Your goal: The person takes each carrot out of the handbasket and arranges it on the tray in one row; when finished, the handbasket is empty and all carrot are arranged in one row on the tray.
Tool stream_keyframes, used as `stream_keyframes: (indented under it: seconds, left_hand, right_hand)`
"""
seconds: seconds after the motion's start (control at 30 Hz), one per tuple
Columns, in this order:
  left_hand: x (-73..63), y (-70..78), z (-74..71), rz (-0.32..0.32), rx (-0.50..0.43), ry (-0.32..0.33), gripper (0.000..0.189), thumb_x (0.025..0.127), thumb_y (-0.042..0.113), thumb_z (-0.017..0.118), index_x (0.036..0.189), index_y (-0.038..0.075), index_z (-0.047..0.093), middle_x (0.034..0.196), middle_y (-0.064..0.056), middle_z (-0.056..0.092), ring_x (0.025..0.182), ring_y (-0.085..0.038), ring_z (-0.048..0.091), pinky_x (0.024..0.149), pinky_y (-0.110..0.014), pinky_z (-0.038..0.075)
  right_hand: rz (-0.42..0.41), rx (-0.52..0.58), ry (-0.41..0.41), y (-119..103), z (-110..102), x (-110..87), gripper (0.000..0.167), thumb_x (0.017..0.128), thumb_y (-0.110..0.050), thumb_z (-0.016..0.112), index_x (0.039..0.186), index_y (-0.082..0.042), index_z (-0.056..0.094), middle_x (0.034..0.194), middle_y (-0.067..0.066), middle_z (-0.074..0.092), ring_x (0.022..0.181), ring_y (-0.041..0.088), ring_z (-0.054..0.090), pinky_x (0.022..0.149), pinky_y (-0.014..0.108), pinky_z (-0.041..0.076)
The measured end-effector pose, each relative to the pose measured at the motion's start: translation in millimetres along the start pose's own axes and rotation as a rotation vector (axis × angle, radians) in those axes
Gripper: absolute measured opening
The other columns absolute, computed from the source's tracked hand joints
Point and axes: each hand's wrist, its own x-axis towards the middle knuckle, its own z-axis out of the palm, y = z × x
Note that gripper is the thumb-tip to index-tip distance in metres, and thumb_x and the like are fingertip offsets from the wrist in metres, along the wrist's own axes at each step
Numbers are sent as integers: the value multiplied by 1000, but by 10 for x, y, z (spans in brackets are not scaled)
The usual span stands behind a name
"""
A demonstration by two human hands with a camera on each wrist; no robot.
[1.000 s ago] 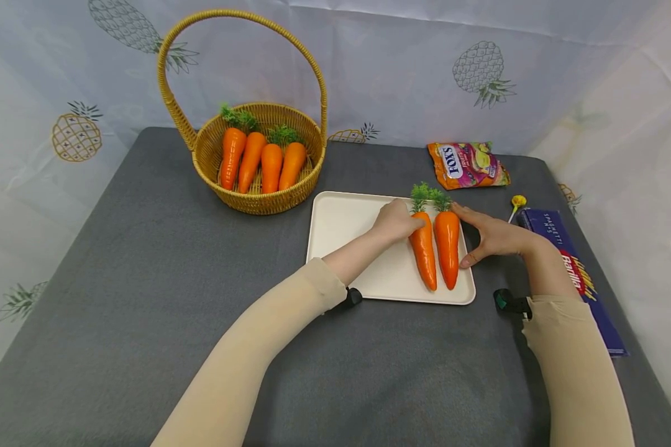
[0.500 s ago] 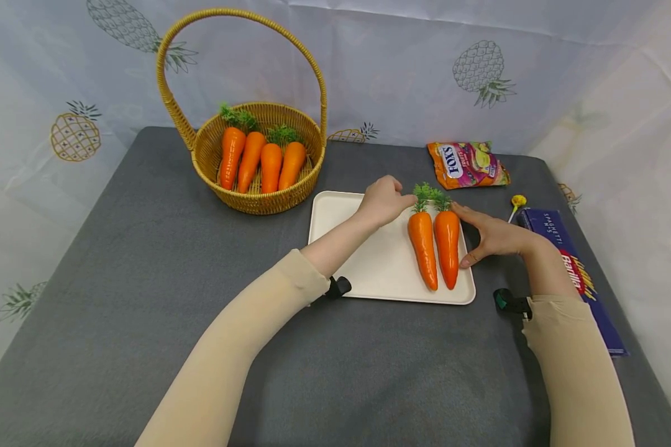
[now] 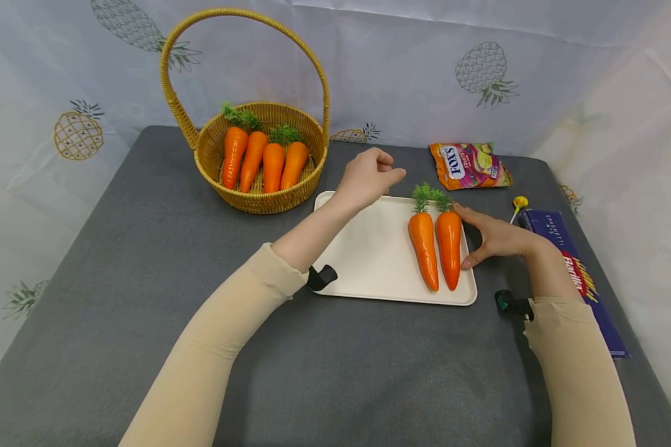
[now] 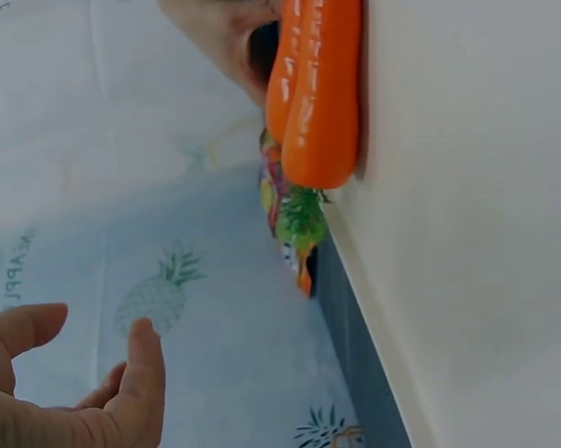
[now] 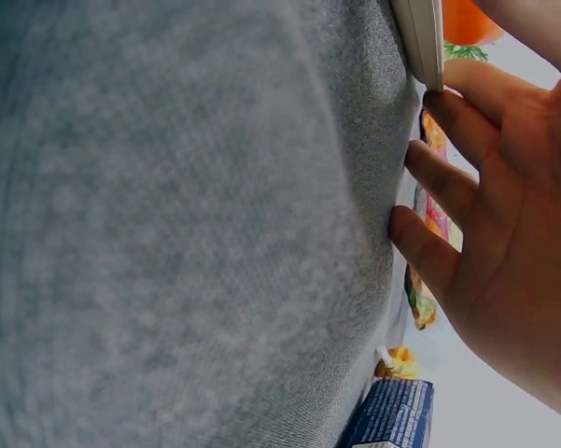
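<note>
Two orange carrots with green tops, the left carrot [image 3: 423, 251] and the right carrot [image 3: 449, 251], lie side by side on the right part of a cream tray [image 3: 363, 264]. My left hand [image 3: 366, 177] hovers over the tray's far edge, left of the carrot tops, holding nothing. In the left wrist view its thumb and fingers [image 4: 145, 373] stand apart. My right hand [image 3: 497, 237] rests at the tray's right side, thumb and fingers spread along the rim. The right wrist view shows its straight fingers [image 5: 457, 121] against the tray edge [image 5: 427, 42].
A wicker basket [image 3: 251, 203] with a tall handle, holding several carrots, stands at the back left. At the back right are a candy bag [image 3: 470, 166], a yellow lollipop [image 3: 520, 202] and a blue spaghetti box [image 3: 576, 273]. A pineapple-print curtain [image 3: 414, 81] hangs behind the table.
My left hand has let go of the left carrot and moved up and left, away from it. Both carrots and my right hand stay in place.
</note>
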Motion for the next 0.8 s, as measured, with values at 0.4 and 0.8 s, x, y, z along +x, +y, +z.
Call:
stream_keyframes:
  seconds: [0.4, 0.8]
  left_hand:
    - [-62, 11, -364, 21, -163, 78, 42, 99, 22, 61, 135, 4, 52, 128, -12, 58, 106, -25, 67, 92, -28, 59]
    - [-44, -106, -811, -21, -298, 204, 42, 99, 18, 60, 136, 2, 52, 106, -2, 54, 103, -20, 64, 99, -30, 56]
  right_hand:
    - [7, 2, -3, 9, 1, 7, 125, 71, -36, 87, 161, -16, 2, 166, 23, -2, 152, 51, -2, 113, 78, 4]
    - [8, 0, 0, 16, 3, 12, 126, 70, -36, 87, 161, -16, 2, 166, 24, -1, 152, 51, -1, 114, 78, 4]
